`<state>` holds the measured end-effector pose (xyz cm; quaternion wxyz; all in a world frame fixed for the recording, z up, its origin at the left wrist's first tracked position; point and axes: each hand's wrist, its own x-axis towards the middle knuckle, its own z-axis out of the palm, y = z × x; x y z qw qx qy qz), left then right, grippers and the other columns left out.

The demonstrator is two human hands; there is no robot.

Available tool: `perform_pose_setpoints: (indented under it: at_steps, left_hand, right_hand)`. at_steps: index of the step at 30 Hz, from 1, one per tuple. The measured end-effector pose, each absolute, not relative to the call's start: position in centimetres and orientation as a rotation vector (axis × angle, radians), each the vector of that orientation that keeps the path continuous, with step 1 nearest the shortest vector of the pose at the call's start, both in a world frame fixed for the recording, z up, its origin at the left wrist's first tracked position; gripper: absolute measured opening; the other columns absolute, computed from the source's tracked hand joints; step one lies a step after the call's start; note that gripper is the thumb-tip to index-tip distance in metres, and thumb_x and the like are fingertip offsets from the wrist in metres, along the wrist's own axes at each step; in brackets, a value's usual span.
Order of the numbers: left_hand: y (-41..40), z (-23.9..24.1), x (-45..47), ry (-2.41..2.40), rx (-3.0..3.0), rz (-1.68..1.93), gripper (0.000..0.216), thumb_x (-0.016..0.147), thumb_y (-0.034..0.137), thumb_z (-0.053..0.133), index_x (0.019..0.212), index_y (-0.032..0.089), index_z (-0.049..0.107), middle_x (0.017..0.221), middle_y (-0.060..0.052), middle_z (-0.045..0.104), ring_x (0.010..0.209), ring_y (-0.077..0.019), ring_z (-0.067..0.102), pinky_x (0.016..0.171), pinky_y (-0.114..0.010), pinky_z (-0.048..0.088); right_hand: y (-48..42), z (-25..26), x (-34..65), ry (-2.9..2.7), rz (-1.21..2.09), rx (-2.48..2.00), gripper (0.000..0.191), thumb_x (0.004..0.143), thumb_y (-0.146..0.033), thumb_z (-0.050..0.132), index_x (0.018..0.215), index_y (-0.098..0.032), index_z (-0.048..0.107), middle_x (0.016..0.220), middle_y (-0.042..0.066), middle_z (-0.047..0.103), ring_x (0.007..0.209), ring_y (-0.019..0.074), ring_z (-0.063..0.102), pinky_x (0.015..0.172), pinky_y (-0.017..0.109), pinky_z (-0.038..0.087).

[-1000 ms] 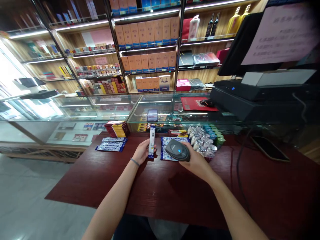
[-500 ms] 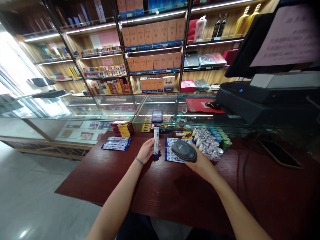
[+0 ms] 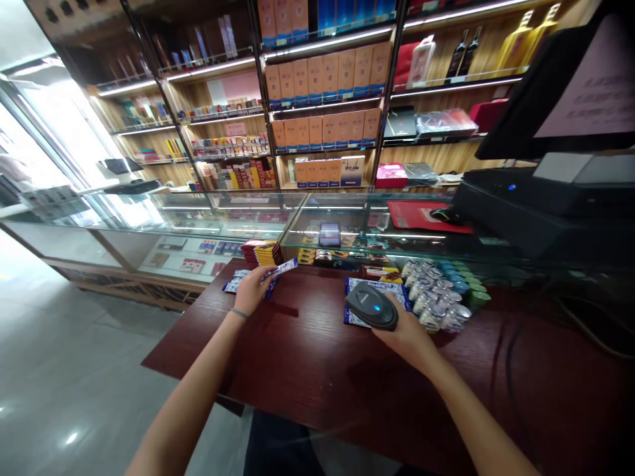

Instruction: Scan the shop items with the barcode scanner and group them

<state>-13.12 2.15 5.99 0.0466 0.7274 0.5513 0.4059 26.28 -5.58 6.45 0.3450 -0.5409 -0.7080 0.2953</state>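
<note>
My left hand point(image 3: 252, 292) is closed on a slim blue-and-white packet point(image 3: 286, 266), which sticks out to the right of the fingers, tilted slightly up. The hand hovers over or touches a group of similar blue-and-white packets point(image 3: 232, 284), partly hidden beneath it. A dark barcode scanner point(image 3: 367, 303) with a blue light on top is in my right hand point(image 3: 405, 332), its head pointing left. Under and behind the scanner lies a second group of blue-and-white packets point(image 3: 393, 288), partly covered.
Rows of small cans point(image 3: 430, 296) stand right of the scanner. A stack of red and yellow packs point(image 3: 262, 252) sits behind my left hand. Beyond the dark wooden desk point(image 3: 297, 360) runs a glass counter point(image 3: 238, 205). A monitor point(image 3: 536, 86) rises at right; a cable crosses the desk's right side.
My left hand has carried the packet from the middle leftwards to the left group, tipping it from upright to nearly level. The scanner's blue light now shows. The view has swung slightly left.
</note>
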Motion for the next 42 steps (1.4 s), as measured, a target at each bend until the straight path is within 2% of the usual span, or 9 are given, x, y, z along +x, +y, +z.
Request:
perform_pose_setpoints:
  at_steps: [4,9,16,28,33,39,42]
  left_hand:
    - [2.1,5.2,-18.1,1.817,2.53,0.931,0.029,0.097,0.034,0.054,0.119,0.027,0.071,0.121,-0.007,0.073,0.112,-0.0269,0.067,0.099,-0.04,0.05]
    - [3.4,3.7,-21.2,1.844,2.54,0.713,0.028,0.096,0.034,0.053,0.116,0.029,0.072,0.121,-0.007,0.073,0.115,-0.0266,0.065,0.103,-0.039,0.048]
    - [4.9,2.6,-22.9,1.793,2.401,0.727,0.024,0.091,0.031,0.058,0.108,0.027,0.074,0.118,-0.008,0.073,0.113,-0.0257,0.065,0.107,-0.039,0.047]
    - [5.8,1.8,-23.6,1.75,2.434,0.727,0.031,0.087,0.022,0.055,0.113,0.024,0.073,0.12,-0.011,0.071,0.114,-0.0283,0.064,0.105,-0.044,0.049]
    - [5.0,2.8,-20.5,1.733,2.438,0.835,0.034,0.091,0.023,0.051,0.12,0.022,0.069,0.125,-0.012,0.068,0.118,-0.0294,0.062,0.107,-0.045,0.047]
    - [4.4,4.0,-11.7,1.586,2.349,1.093,0.029,0.095,0.031,0.052,0.118,0.024,0.068,0.122,-0.011,0.067,0.119,-0.0281,0.059,0.11,-0.046,0.044]
    - [4.3,4.3,-6.5,1.436,2.291,1.148,0.026,0.094,0.03,0.056,0.116,0.025,0.069,0.123,-0.01,0.066,0.119,-0.0272,0.059,0.111,-0.044,0.043]
  right_hand:
    - [-5.7,6.5,25.4,-1.831,0.766,-1.39,0.041,0.076,-0.037,0.064,0.114,-0.027,0.053,0.09,0.003,0.074,0.083,0.0263,0.072,0.074,0.033,0.051]
    - [-5.2,5.4,25.7,-1.893,0.747,-1.391,0.053,0.073,-0.037,0.067,0.122,-0.025,0.049,0.091,0.006,0.075,0.09,0.0314,0.073,0.075,0.037,0.053]
    - [-4.5,4.2,26.5,-1.945,0.738,-1.387,0.053,0.078,-0.034,0.068,0.126,-0.027,0.047,0.104,0.008,0.076,0.098,0.0321,0.073,0.078,0.038,0.054]
    - [-4.5,4.4,26.7,-1.908,0.742,-1.377,0.055,0.076,-0.033,0.069,0.127,-0.027,0.048,0.102,0.007,0.076,0.097,0.0307,0.073,0.078,0.036,0.054]
    - [-4.9,5.7,27.2,-1.801,0.742,-1.419,0.043,0.077,-0.033,0.067,0.117,-0.027,0.053,0.089,0.003,0.074,0.083,0.0269,0.073,0.071,0.035,0.054]
    - [-5.0,6.7,29.6,-1.681,0.761,-1.357,0.049,0.076,-0.033,0.069,0.123,-0.025,0.054,0.093,0.004,0.072,0.083,0.0249,0.071,0.061,0.03,0.053]
    - [-5.1,7.1,31.2,-1.654,0.775,-1.366,0.05,0.076,-0.032,0.071,0.122,-0.024,0.053,0.09,0.003,0.071,0.072,0.022,0.069,0.055,0.029,0.052]
